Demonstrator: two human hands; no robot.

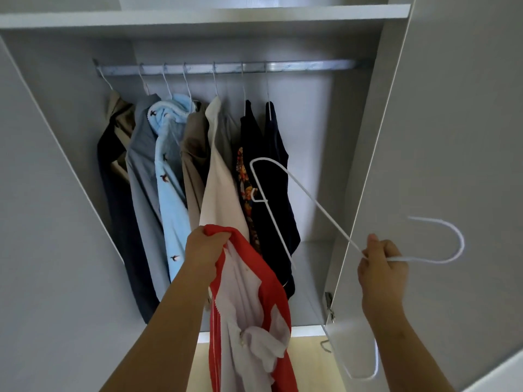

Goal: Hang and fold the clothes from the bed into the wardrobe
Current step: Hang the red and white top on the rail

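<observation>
Asker: What are your hands doing?

Me: My left hand (pixel 208 247) is gripping a red-and-white garment (pixel 249 306) by a bunched edge. The rest is hanging down beside my forearm, in front of the open wardrobe (pixel 319 123).

Asker: And the other?

Me: My right hand (pixel 382 261) is pinching a white wire hanger (pixel 319 206) at its neck, fingers curled round it. The hook is pointing right, across the open door (pixel 452 137). One arm of the hanger is reaching up and left in front of the dark clothes.

Asker: Are the garment and hanger touching?

Me: No. They are apart, one in each hand.

Asker: What is in the wardrobe?

Me: Seven clothes (pixel 141 165) are hanging on a metal rail (pixel 311 65) – crowded to the left, with the right end bare.
</observation>
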